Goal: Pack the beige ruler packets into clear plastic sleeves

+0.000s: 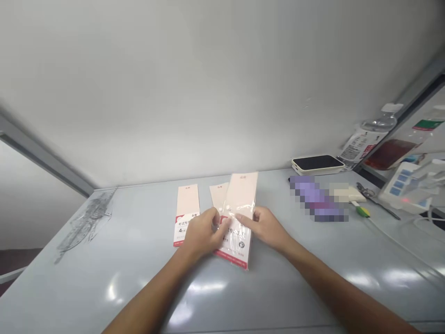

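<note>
My left hand (206, 233) is closed on the left side of a flat pale pink stationery packet (242, 195), its thumb on the front. My right hand (267, 226) pinches the right edge, thumb also across the front. The packet is in shiny clear plastic, with a white and red printed band at its lower end, and is tilted above the table. A similar stationery packet (187, 199) lies to the left, partly covered by my left hand. Between the two, another pale pink piece (217, 195) shows only its top part.
On the grey table (132, 260), a phone (318, 163) lies by the wall. Right of my hands are a purple blurred item (313, 197), a green-yellow cable piece (362, 211) and a white cable. A clear bottle (368, 137) stands at the far right, beside a white box (403, 185).
</note>
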The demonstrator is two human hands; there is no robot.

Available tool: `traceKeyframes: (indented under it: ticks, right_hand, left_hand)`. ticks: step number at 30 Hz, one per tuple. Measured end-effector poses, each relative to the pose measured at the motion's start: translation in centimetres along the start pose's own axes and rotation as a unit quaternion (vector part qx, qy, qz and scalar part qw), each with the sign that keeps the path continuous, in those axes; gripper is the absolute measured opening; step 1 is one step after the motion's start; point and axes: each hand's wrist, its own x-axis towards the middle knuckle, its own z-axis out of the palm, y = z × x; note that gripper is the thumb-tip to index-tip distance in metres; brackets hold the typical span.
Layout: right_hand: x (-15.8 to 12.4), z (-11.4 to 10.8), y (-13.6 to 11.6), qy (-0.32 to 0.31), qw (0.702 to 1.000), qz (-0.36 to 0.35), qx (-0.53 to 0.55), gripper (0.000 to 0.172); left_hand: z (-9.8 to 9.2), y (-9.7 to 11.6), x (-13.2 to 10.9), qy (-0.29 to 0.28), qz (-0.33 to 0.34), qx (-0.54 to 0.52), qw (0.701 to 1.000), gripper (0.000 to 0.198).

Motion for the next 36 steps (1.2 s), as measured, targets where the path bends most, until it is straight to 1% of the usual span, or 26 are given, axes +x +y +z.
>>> traceKeyframes:
  ticks: [3, 5, 9, 12, 15, 18, 20, 23, 25, 30, 36]
  right_hand:
    - [-0.6, 1.1, 0.2, -0.004, 0.999, -0.014, -0.036, 0.028]
    - [-0.9, 1.5, 0.3, -0.003, 0.998, -0.025, -0.050, 0.027]
    - [-1.1, 1.5, 0.3, 0.022, 0.996, -0.034, -0.075, 0.025]
    - [-1.0, 1.2, 0.3, 0.043, 0.993, -0.030, -0.101, 0.025]
    - [-0.9, 1.1, 0.4, 0.052, 0.991, -0.025, -0.122, 0.027]
    - [-0.9, 1.0, 0.6, 0.056, 0.989, -0.027, -0.137, 0.029]
    - [-0.9, 1.1, 0.6, 0.052, 0.988, -0.027, -0.144, 0.029]
    - [-0.9, 1.1, 0.8, 0.049, 0.987, -0.024, -0.154, 0.029]
    - [-0.9, 1.2, 0.9, 0.052, 0.986, -0.022, -0.158, 0.029]
    - [-1.0, 1.4, 0.9, 0.053, 0.985, -0.018, -0.162, 0.029]
    - [-1.1, 1.6, 0.9, 0.040, 0.987, -0.019, -0.153, 0.031]
  left_hand:
    - [0.1, 0.1, -0.2, 0.008, -0.002, 0.030, 1.000, 0.031]
    - [0.0, 0.1, -0.2, -0.002, 0.020, 0.035, 0.999, 0.028]
    - [-0.3, 0.2, -0.2, -0.043, 0.072, 0.050, 0.995, 0.026]
    - [-0.2, 0.1, -0.3, -0.055, 0.096, 0.076, 0.991, 0.025]
    - [0.0, 0.0, -0.5, -0.044, 0.111, 0.106, 0.987, 0.025]
    - [0.4, -0.1, -0.6, -0.003, 0.118, 0.135, 0.984, 0.025]
    - [0.6, -0.2, -0.6, 0.012, 0.134, 0.167, 0.977, 0.026]
    - [0.9, -0.4, -0.7, -0.007, 0.168, 0.211, 0.963, 0.028]
    - [0.9, -0.4, -0.8, -0.022, 0.181, 0.215, 0.959, 0.030]
    - [0.8, -0.1, -0.9, -0.040, 0.175, 0.212, 0.961, 0.025]
    - [0.8, -0.1, -0.9, -0.027, 0.175, 0.215, 0.961, 0.022]
